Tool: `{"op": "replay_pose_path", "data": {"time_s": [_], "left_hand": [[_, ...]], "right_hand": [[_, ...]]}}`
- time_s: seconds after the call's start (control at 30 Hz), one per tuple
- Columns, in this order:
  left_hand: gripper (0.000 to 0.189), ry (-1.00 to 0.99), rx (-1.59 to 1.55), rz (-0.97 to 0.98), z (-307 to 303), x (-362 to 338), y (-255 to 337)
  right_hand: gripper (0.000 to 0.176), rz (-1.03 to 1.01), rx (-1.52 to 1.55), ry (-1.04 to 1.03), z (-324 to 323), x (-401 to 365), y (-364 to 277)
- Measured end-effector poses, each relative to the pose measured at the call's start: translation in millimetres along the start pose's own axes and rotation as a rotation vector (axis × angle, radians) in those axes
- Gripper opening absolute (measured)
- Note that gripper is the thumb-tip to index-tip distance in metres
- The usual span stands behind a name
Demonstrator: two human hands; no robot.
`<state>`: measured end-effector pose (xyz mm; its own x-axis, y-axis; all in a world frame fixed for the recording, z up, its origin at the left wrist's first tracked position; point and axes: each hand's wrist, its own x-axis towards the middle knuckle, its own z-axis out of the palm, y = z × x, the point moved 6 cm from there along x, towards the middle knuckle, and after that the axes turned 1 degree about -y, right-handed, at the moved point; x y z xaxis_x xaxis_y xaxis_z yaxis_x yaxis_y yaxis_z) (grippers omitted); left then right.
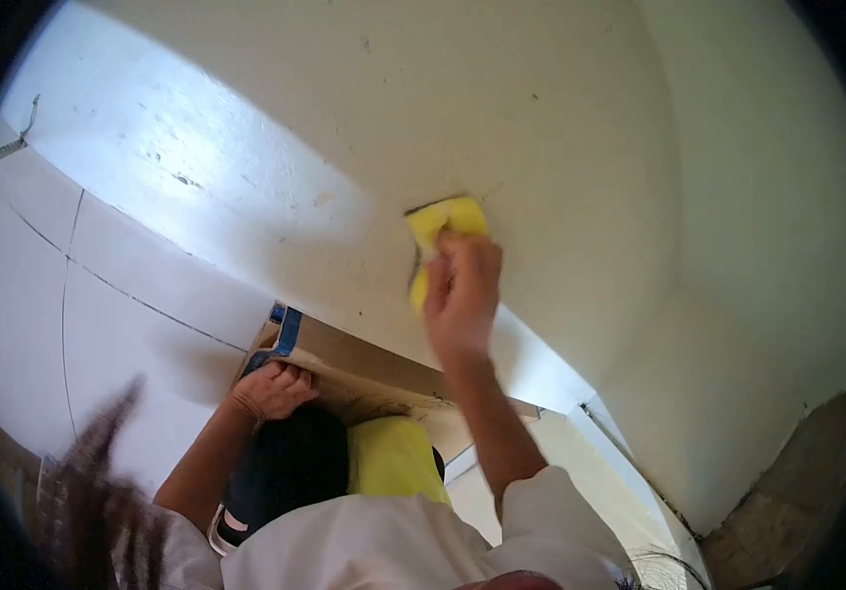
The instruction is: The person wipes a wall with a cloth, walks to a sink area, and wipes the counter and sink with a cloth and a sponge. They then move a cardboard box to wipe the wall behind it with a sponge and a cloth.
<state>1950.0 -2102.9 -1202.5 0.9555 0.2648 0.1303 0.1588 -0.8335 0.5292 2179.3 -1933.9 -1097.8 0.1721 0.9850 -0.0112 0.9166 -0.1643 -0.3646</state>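
My right hand (462, 290) presses a yellow sponge (442, 224) flat against a cream-white wall (364, 128), near the middle of the view. The sponge shows above and left of my fingers. My left hand (270, 390) rests lower left, fingers curled over the edge of a cardboard box (364, 369) with blue tape on its corner. Both forearms come out of white sleeves at the bottom.
A white tiled floor (98, 295) with dark grout lines fills the left. A yellow cloth-like thing (393, 457) and a dark shoe or object (280, 472) lie below the box. The wall meets another wall at the right corner. Dark hair blurs the lower left.
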Motion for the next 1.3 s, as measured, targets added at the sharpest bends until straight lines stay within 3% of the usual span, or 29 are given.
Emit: {"op": "replay_pose_path", "data": {"time_s": [0.13,0.2,0.27,0.37,0.5,0.57,0.63,0.67,0.73,0.8,0.87,0.93,0.97,1.03,1.1,1.13,1.17,1.23,1.27,1.3], "left_hand": [[0.027,-0.024,-0.029,-0.044,-6.2,2.7,0.9],[0.028,-0.064,-0.002,-0.039,-5.2,4.1,-3.3],[0.025,-0.062,0.04,-0.006,-6.8,5.9,-2.8],[0.028,-0.05,0.02,-0.035,-8.2,6.3,-3.1],[0.026,-0.017,0.037,-0.03,-8.8,4.5,-3.5],[0.025,-0.007,-0.004,-0.02,-8.8,4.2,-2.3],[0.025,0.002,0.0,-0.018,-15.6,5.4,-2.5],[0.024,0.019,0.016,-0.015,-17.6,7.8,-3.4],[0.025,0.027,0.019,-0.02,-6.5,2.8,3.2],[0.025,0.04,0.053,-0.028,-6.5,0.1,-1.1],[0.025,0.012,0.033,-0.017,-6.9,2.5,-0.1],[0.024,0.018,0.034,-0.021,-4.8,1.0,2.3],[0.023,0.001,0.019,-0.019,-7.1,3.0,0.1],[0.021,-0.057,0.076,-0.022,-10.7,5.8,-1.1],[0.021,-0.018,0.014,-0.006,-14.4,5.2,-1.0],[0.021,-0.007,0.044,-0.006,-23.1,8.4,-2.4],[0.021,0.002,0.038,-0.003,-20.1,8.7,-2.6],[0.023,0.055,0.049,-0.014,-20.1,7.8,-2.7],[0.023,0.056,0.047,-0.013,-17.6,6.4,-1.5],[0.024,0.085,0.065,-0.017,-16.2,4.6,-0.2]], "right_hand": [[0.011,0.128,-0.103,0.169,-33.6,75.4,88.0],[0.011,0.156,-0.132,0.184,-36.3,71.6,76.6],[0.012,-0.116,0.042,0.018,-15.2,29.8,27.6],[0.014,-0.116,0.089,0.004,-18.4,50.6,42.5],[0.018,0.074,0.077,0.115,-31.8,72.6,58.2],[0.017,-0.134,0.079,0.04,-16.3,35.2,27.5],[0.016,-0.042,0.11,-0.097,-15.3,40.6,34.5],[0.016,-0.044,0.107,-0.097,-15.4,52.5,47.7],[0.015,-0.027,0.0,0.166,-35.7,78.7,88.5],[0.015,0.092,-0.149,0.231,-57.2,87.8,128.7],[0.015,0.122,-0.455,0.314,-70.3,71.0,192.6],[0.019,0.449,-0.389,0.47,-81.8,47.7,248.6],[0.019,0.434,-0.385,0.49,-81.6,64.3,231.3],[0.031,0.781,-0.662,0.3,-61.2,83.0,211.5],[0.036,0.419,-0.633,0.522,-17.3,133.5,151.7],[0.045,0.155,-0.803,0.636,19.8,165.8,111.1],[0.046,0.249,-0.473,0.536,32.7,201.6,48.8],[0.041,0.124,-0.335,0.7,57.4,260.7,-62.5],[0.024,-0.029,-0.174,0.689,69.4,295.2,-94.2],[0.027,-0.169,-0.008,0.422,57.0,309.3,-131.2]]}}
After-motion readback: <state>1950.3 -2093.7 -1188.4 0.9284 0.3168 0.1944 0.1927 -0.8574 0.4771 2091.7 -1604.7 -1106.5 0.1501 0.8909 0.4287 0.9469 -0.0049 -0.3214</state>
